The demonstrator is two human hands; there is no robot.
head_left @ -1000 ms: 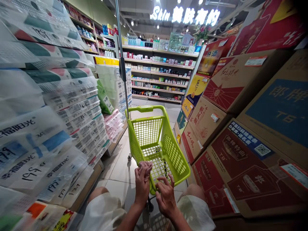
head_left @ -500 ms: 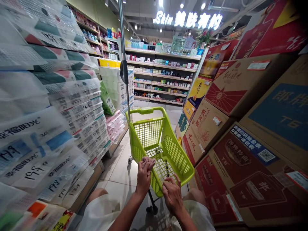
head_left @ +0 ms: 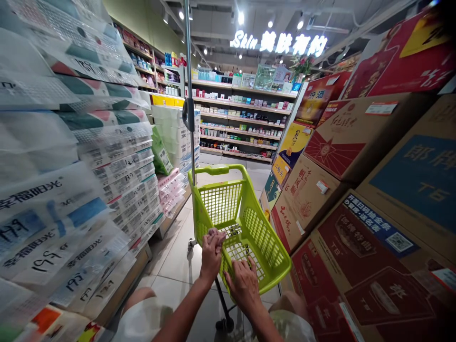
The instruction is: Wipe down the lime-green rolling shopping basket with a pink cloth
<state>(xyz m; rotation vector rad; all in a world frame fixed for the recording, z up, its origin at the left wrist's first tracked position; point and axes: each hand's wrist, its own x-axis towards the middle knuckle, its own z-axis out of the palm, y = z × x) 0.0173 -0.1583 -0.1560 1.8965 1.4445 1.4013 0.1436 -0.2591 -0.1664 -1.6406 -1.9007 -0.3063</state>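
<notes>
Down at six o'clock, the lime-green basket trolley (head_left: 262, 233) could roll away on its casters (head_left: 224, 325) if pressed too hard by the left hand (head_left: 211, 260), pinching a crumpled pinkish cloth (head_left: 217, 234), or the loosely spread right hand (head_left: 243, 281).

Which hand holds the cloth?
The left hand, bunched around the crumpled pinkish cloth at the green shopping cart; the right hand is open, with no cloth visible.
</notes>
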